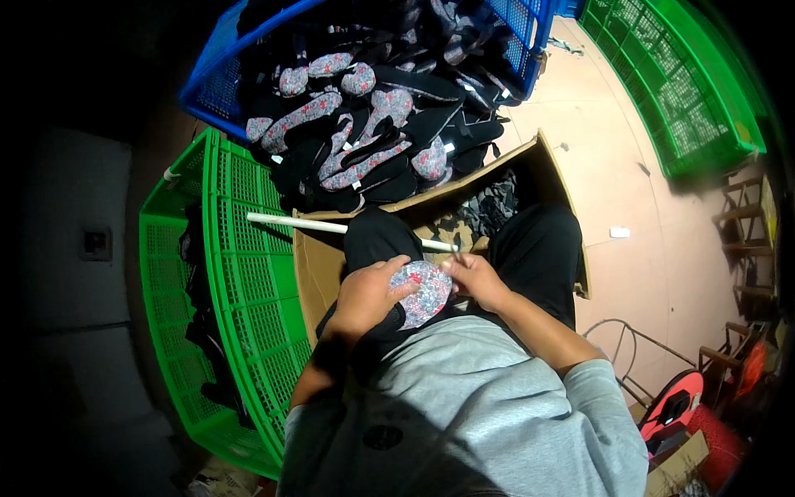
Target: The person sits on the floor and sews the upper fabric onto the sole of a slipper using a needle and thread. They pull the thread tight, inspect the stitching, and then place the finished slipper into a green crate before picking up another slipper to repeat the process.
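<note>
While the left hand (368, 294) grips the floral piece (426, 300) on the box (318, 277)'s near side — thumb on top — the right hand (482, 283) curls at its right edge, can't tell if pinching anything.

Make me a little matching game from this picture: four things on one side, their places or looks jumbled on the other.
Things:
1. Floral oval piece
2. Blue crate
3. Rod
4. Cardboard box

Places and looks:
A. White, partly hidden by the left knee
B. Open, with dark grey scraps inside
C. Between the left hand and right hand
D. At the top, heaped with black and floral pieces

Pairs: 1-C, 2-D, 3-A, 4-B
</note>
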The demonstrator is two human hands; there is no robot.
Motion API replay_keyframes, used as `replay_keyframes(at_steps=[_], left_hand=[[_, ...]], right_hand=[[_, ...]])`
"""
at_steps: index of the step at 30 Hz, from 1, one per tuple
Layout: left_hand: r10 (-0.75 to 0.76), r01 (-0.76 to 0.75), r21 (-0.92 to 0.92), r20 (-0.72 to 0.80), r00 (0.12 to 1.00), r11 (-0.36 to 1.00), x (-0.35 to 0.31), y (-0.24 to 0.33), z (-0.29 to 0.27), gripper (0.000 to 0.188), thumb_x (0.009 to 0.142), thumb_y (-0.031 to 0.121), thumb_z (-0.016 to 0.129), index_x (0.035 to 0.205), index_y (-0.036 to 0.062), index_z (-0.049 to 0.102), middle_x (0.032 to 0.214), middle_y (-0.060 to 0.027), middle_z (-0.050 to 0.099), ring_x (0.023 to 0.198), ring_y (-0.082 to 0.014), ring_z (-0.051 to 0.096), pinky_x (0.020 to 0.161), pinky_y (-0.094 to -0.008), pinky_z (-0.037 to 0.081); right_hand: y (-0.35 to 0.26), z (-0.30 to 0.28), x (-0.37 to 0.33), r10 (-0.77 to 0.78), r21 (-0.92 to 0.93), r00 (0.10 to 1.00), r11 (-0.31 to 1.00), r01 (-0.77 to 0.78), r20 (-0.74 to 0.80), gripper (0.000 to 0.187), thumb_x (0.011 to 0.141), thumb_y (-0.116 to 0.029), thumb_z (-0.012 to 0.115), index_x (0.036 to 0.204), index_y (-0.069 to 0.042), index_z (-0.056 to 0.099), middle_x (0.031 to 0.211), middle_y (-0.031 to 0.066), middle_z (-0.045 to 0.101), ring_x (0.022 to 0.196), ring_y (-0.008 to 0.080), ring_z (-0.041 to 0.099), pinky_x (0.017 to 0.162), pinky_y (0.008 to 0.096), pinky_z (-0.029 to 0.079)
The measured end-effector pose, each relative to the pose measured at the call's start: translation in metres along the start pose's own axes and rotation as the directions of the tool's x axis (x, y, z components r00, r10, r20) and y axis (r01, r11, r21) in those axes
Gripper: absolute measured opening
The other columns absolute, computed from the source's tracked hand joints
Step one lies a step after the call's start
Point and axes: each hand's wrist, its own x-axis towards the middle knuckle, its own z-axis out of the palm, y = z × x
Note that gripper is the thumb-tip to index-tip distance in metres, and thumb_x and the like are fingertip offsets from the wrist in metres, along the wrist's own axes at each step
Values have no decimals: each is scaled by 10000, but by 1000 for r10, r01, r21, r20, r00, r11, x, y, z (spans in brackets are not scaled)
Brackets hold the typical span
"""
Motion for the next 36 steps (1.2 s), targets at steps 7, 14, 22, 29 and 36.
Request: replay_keyframes(at_steps=[7,14,22,29,36], left_hand=[[-408,179,-984,171,897,-19,9,-22,7,377,962,338,605,1169,23,612,989,-21,662,849,-110,617,789,-254,508],[96,285,-848,271,958,-446,6,-38,25,514,904,393,638,1250,30,525,768,-90,580,627,-168,536,529,-279,406],[-18,267,-865,303,953,-424,2,-37,39,399,935,366,610,1173,49,563,743,-71,571,575,-151,511,507,-273,395],[-555,299,-954,238,797,20,0,-36,52,438,1002,462,458,1178,73,556,731,-82,604,544,-174,551,487,-294,459],[-475,282,-891,89,875,354,1,-37,59,377,1048,316,414,1152,-1,588,967,-35,645,842,-104,586,792,-246,477]], right_hand=[[-14,12,0,-71,88,997,994,68,31,277,1004,-261,501,878,-47,622,714,-1,607,598,71,482,570,211,378],[23,7,4,48,71,999,996,-46,-22,271,984,-276,544,864,-50,634,711,-6,625,589,67,493,534,210,371],[12,7,-1,61,81,998,995,-58,-29,267,979,-295,561,871,-61,631,724,-13,623,589,55,486,529,203,368],[-22,22,-7,-95,127,984,989,76,149,284,984,-340,554,913,-72,617,756,-24,613,604,35,476,519,179,341],[-35,40,-1,-124,-127,978,981,146,166,310,952,-359,615,838,-73,582,717,-25,587,622,57,507,546,210,405]])
